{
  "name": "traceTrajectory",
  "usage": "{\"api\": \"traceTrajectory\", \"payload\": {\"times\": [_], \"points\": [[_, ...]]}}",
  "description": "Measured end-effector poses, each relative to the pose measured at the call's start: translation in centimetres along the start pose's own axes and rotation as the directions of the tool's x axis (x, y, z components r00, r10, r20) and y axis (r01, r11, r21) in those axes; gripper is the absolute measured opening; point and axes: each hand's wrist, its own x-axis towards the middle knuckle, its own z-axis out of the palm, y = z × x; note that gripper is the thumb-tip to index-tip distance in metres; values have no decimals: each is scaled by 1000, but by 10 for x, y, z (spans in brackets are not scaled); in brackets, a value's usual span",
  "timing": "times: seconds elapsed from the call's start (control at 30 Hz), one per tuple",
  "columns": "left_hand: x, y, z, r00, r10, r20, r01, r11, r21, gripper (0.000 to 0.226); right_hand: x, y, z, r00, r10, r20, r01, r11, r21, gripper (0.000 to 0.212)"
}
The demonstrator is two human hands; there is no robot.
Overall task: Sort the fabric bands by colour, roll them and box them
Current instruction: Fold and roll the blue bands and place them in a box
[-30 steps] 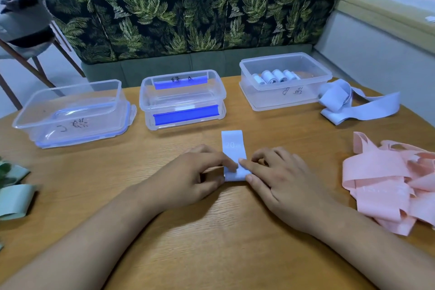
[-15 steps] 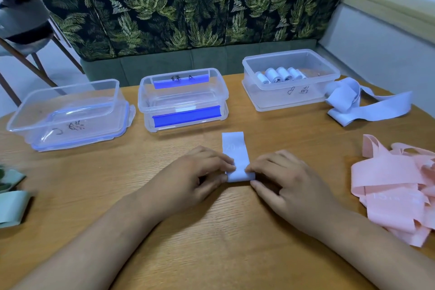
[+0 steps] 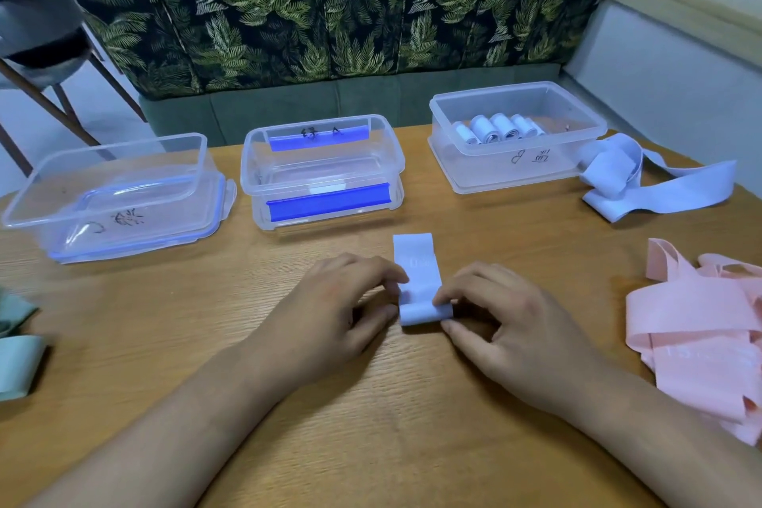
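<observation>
Head: three boxes point(image 3: 252, 189), five rolls point(image 3: 486, 130) in rightmost; left hand point(image 3: 330, 313), right hand point(image 3: 509, 328) pinch one blue band point(image 3: 415, 260).

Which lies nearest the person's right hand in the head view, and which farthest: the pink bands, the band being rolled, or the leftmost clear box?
1. The band being rolled: pinched by the right hand itself, mid-table.
2. The pink bands: a pile to that hand's right.
3. The leftmost clear box: far left, towards the back of the table.
</observation>
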Motion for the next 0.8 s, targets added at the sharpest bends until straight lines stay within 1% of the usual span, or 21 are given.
{"api": "traceTrajectory", "payload": {"times": [0.13, 0.23, 0.3, 0.4, 0.53, 0.7, 0.8], "points": [[1, 0, 1, 1000, -12, -2, 12, 1000, 2, 32, 0, 0, -1, 1000, 17, -6, -16, 996, 82, 28], [0, 3, 1, 1000, -2, -5, 2, 1000, 21, 28, 0, 1, -1, 1000, 25, -11, -24, 995, 96, 28], [1, 4, 1, 1000, 22, 7, -22, 999, 44, 22, 0, 2, -1, 999, 32, -7, -31, 996, 83, 27], [3, 3, 0, 999, 34, 29, -36, 998, 58, 20, -2, 5, 1, 999, 45, -7, -44, 998, 44, 23], [2, 4, 0, 1000, 8, 20, -9, 999, 47, 26, -2, 9, 3, 997, 73, -19, -73, 997, 6, 21], [1, 7, 1, 1000, 19, 21, -21, 996, 92, 22, -1, 11, 8, 992, 122, -40, -123, 992, -13, 22], [1, 9, 2, 1000, 23, 15, -25, 993, 117, 26, 0, 10, 9, 989, 136, -53, -139, 989, -56, 23]]}}
